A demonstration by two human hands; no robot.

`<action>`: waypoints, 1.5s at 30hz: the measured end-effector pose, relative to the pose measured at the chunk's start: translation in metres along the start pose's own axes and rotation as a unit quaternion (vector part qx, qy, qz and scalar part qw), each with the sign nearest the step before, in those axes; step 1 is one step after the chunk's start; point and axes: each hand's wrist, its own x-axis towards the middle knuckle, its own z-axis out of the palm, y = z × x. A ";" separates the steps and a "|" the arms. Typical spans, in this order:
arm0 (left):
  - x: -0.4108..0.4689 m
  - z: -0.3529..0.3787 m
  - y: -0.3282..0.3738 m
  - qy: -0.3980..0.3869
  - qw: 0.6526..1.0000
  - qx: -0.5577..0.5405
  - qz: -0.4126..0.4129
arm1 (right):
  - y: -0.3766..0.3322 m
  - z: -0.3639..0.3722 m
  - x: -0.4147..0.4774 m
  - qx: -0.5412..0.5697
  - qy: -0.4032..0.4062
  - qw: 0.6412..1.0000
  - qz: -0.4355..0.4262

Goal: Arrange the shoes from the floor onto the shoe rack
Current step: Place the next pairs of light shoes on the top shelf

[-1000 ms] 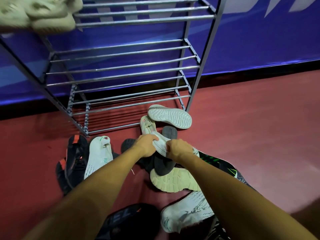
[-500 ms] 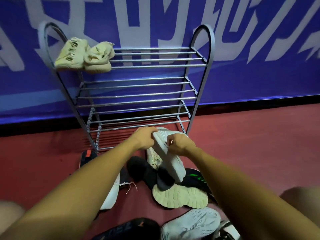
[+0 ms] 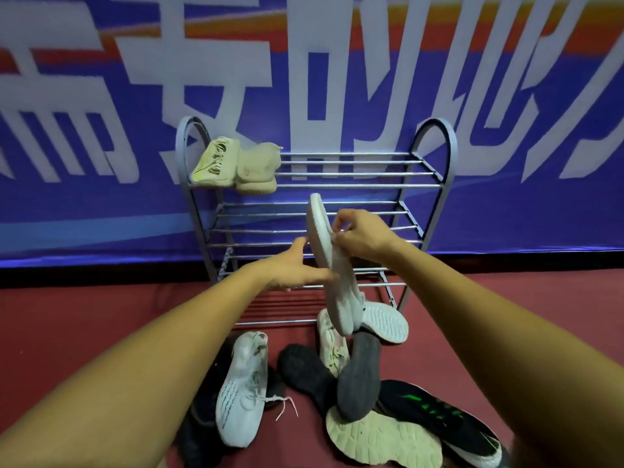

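A white shoe (image 3: pixel 339 298) is gripped by the right hand (image 3: pixel 363 236) and touched by the straight fingers of the left hand (image 3: pixel 290 270), before the shoe rack (image 3: pixel 354 174).

Glossy metal shoe rack (image 3: pixel 337 173); knit cloth white shoe (image 3: pixel 241 388); matt red floor (image 3: pixel 506 315).

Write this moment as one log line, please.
held: white shoe | right hand: grips it | left hand: touches it | shoe rack: beige pair on top shelf
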 end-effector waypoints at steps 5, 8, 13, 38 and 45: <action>0.001 0.000 -0.004 0.042 0.999 -0.005 0.020 | -0.027 -0.003 0.015 0.117 0.083 0.990 -0.014; 0.004 -0.006 -0.004 0.102 0.993 -0.036 0.045 | -0.036 0.001 0.019 0.183 0.105 0.977 -0.009; -0.002 -0.017 0.002 0.128 0.984 -0.093 0.077 | -0.046 0.004 0.023 0.213 0.115 0.969 -0.044; 0.038 -0.061 0.020 0.151 0.901 -0.399 0.079 | 0.007 0.013 0.011 0.298 -0.086 0.950 0.031; 0.036 -0.059 0.011 0.139 0.937 -0.320 0.037 | 0.009 0.024 0.024 0.278 -0.014 0.960 0.028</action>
